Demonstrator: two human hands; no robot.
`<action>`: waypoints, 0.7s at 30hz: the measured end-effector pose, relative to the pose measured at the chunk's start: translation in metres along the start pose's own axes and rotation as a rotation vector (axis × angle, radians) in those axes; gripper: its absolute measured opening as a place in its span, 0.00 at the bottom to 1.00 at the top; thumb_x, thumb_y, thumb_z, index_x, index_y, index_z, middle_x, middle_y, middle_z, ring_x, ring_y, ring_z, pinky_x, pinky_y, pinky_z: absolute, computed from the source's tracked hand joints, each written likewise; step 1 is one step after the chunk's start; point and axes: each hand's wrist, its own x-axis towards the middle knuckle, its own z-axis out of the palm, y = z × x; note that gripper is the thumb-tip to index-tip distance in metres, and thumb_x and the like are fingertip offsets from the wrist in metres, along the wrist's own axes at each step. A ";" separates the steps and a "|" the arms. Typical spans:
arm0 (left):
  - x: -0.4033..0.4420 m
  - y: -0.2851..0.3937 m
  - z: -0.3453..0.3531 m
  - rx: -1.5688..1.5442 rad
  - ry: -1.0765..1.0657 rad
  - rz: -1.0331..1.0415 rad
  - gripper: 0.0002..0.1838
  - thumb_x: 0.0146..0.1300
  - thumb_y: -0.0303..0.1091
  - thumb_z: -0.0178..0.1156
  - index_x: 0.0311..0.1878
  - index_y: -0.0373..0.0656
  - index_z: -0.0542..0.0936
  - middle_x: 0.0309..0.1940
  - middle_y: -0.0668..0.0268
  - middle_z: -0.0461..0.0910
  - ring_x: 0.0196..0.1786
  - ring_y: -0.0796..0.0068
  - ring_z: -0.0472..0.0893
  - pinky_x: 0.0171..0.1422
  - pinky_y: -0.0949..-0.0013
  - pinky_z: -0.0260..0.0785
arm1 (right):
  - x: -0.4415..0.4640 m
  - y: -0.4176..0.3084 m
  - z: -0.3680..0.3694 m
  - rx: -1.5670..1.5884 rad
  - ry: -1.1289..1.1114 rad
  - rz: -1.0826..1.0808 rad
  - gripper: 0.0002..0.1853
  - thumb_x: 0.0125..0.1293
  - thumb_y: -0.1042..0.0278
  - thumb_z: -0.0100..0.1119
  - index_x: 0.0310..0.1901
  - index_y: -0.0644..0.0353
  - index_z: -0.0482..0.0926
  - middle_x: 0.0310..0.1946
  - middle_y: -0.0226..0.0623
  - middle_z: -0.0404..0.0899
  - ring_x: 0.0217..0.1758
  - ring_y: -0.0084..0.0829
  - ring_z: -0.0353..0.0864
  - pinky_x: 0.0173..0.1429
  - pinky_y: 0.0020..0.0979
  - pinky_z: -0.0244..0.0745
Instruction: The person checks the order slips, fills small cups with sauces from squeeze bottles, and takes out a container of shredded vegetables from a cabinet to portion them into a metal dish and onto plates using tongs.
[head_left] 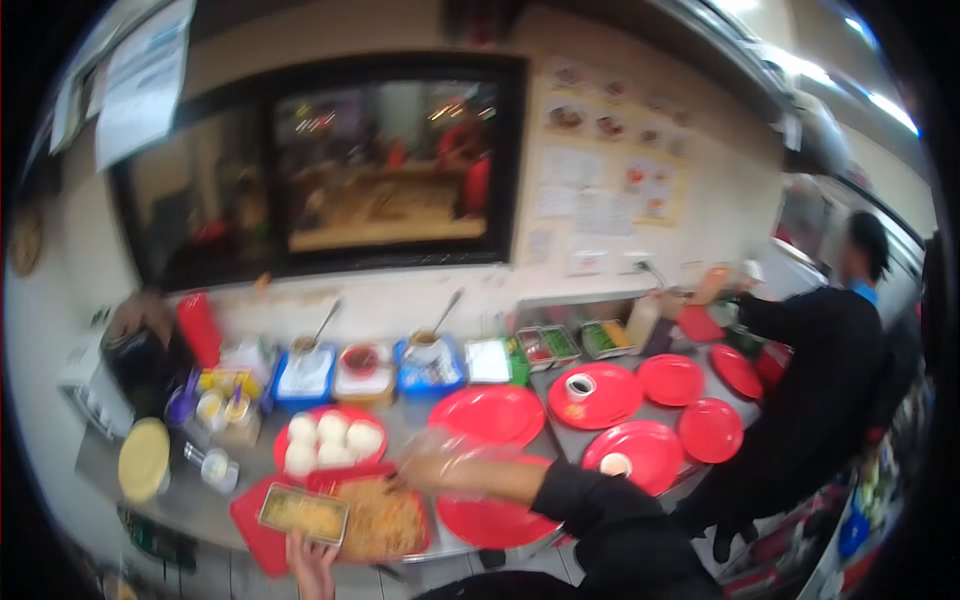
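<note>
My left hand point(312, 568) grips the near edge of a small rectangular metal pan point(303, 513) that holds pale yellow food. The pan is tilted over a red tray point(252, 535). Beside it, a red-rimmed tray of shredded orange-brown food point(378, 515) lies at the counter's front. My right hand point(425, 462), in a clear plastic glove, reaches across to the far right corner of that food. Its fingers are blurred, so their grip does not show. Behind the trays, a red plate carries several white round balls point(333, 440).
Several red plates point(487, 415) cover the counter to the right, one with a small cup of dark liquid point(580, 387). Blue bins point(428, 367) line the wall. A co-worker in black point(815, 370) stands at the far right. A yellow round lid-like thing point(145, 460) is at left.
</note>
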 end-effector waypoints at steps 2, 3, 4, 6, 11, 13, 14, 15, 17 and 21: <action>-0.001 0.012 0.000 -0.031 0.000 -0.055 0.30 0.68 0.53 0.51 0.68 0.48 0.63 0.63 0.56 0.68 0.62 0.55 0.71 0.61 0.51 0.69 | 0.012 0.001 0.033 0.102 0.052 0.082 0.11 0.52 0.66 0.59 0.31 0.65 0.83 0.28 0.46 0.82 0.34 0.41 0.83 0.35 0.42 0.78; -0.008 0.021 0.010 0.024 0.115 -0.093 0.31 0.67 0.54 0.52 0.69 0.50 0.63 0.61 0.57 0.71 0.60 0.56 0.72 0.61 0.52 0.68 | 0.006 -0.011 0.016 0.146 0.058 0.160 0.12 0.52 0.67 0.58 0.34 0.67 0.82 0.29 0.47 0.82 0.36 0.42 0.83 0.37 0.41 0.78; -0.004 0.022 0.011 0.035 0.084 -0.095 0.31 0.67 0.54 0.52 0.69 0.50 0.63 0.61 0.57 0.71 0.60 0.56 0.72 0.61 0.52 0.68 | 0.003 -0.020 -0.001 0.144 0.073 0.189 0.12 0.52 0.67 0.58 0.34 0.67 0.82 0.29 0.47 0.82 0.36 0.42 0.83 0.37 0.41 0.78; 0.001 0.018 0.006 0.033 0.108 -0.106 0.34 0.66 0.57 0.52 0.70 0.52 0.61 0.67 0.58 0.62 0.68 0.53 0.64 0.67 0.44 0.60 | -0.002 -0.029 -0.024 0.034 -0.142 0.264 0.15 0.53 0.69 0.59 0.41 0.69 0.81 0.35 0.48 0.82 0.42 0.43 0.83 0.42 0.40 0.79; 0.000 0.022 0.013 -0.018 0.004 -0.113 0.34 0.65 0.57 0.52 0.70 0.52 0.60 0.69 0.58 0.60 0.68 0.54 0.64 0.67 0.44 0.60 | 0.005 -0.024 0.008 0.228 -0.067 0.345 0.16 0.54 0.71 0.61 0.44 0.71 0.79 0.42 0.51 0.80 0.47 0.46 0.80 0.43 0.42 0.78; 0.001 0.021 0.010 -0.041 0.043 -0.120 0.35 0.64 0.57 0.53 0.70 0.52 0.60 0.69 0.60 0.60 0.69 0.55 0.62 0.68 0.43 0.58 | -0.001 -0.024 0.011 0.070 0.219 0.199 0.13 0.47 0.67 0.61 0.30 0.70 0.82 0.28 0.50 0.82 0.29 0.44 0.83 0.31 0.44 0.78; 0.004 0.020 0.008 -0.067 0.034 -0.135 0.36 0.64 0.58 0.54 0.71 0.51 0.60 0.70 0.62 0.59 0.70 0.55 0.60 0.69 0.43 0.57 | 0.009 -0.022 0.033 0.068 0.228 0.210 0.13 0.47 0.67 0.61 0.30 0.70 0.82 0.28 0.50 0.82 0.29 0.44 0.83 0.31 0.44 0.78; 0.004 0.021 0.009 -0.060 0.022 -0.135 0.36 0.64 0.58 0.54 0.71 0.51 0.60 0.70 0.62 0.59 0.70 0.55 0.60 0.69 0.43 0.57 | 0.029 -0.017 0.074 -0.154 0.292 0.124 0.13 0.47 0.68 0.61 0.29 0.71 0.81 0.27 0.51 0.81 0.28 0.44 0.82 0.30 0.45 0.78; 0.000 0.023 0.012 -0.028 0.002 -0.111 0.37 0.64 0.58 0.54 0.71 0.50 0.60 0.70 0.62 0.59 0.70 0.56 0.60 0.68 0.43 0.57 | 0.039 -0.017 0.099 -0.376 0.355 0.048 0.13 0.46 0.68 0.62 0.29 0.72 0.81 0.26 0.52 0.80 0.27 0.45 0.81 0.29 0.45 0.77; -0.003 0.026 0.020 -0.014 -0.039 -0.112 0.38 0.63 0.58 0.55 0.71 0.49 0.59 0.70 0.62 0.59 0.70 0.57 0.60 0.68 0.44 0.58 | 0.042 -0.027 0.096 0.044 0.457 0.036 0.14 0.46 0.66 0.61 0.27 0.73 0.80 0.23 0.51 0.78 0.25 0.45 0.80 0.26 0.46 0.74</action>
